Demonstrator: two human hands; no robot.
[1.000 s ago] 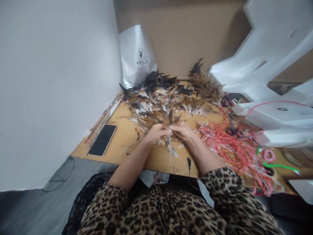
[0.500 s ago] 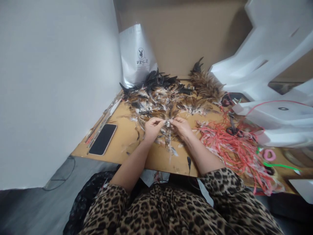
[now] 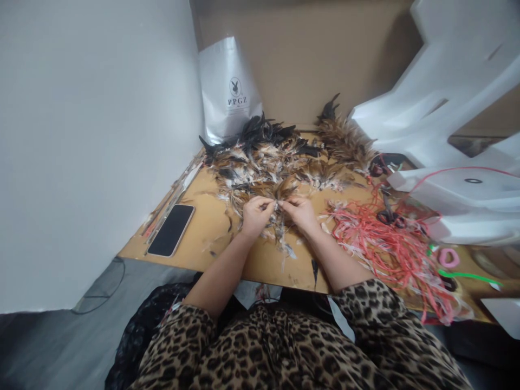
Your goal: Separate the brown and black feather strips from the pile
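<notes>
Both hands meet over the wooden table (image 3: 235, 260), pinching the pale lower end of a small bunch of brown feathers (image 3: 280, 189). My left hand (image 3: 255, 215) is closed on it from the left, thumb and forefinger together. From the right, my right hand (image 3: 301, 213) pinches the same spot, its fingertips almost touching the left ones. The bunch fans out away from me, and pale wisps hang below the fingers. Whether a thread or tie lies between the fingertips is too small to tell. Just beyond lies a pile of loose brown, white and black feathers (image 3: 260, 154).
A phone (image 3: 171, 230) lies at the left. Red and white strips (image 3: 377, 238) spread on the right, with black-handled scissors (image 3: 388, 216) among them. A silver bag (image 3: 227, 97) stands behind the feathers. White foam pieces (image 3: 447, 108) rise at the right; a white panel (image 3: 97, 151) borders the left.
My hands have shifted slightly, and their fingertips are closer together at the base of the feather bunch. Both keep their pinch. The rest looks the same.
</notes>
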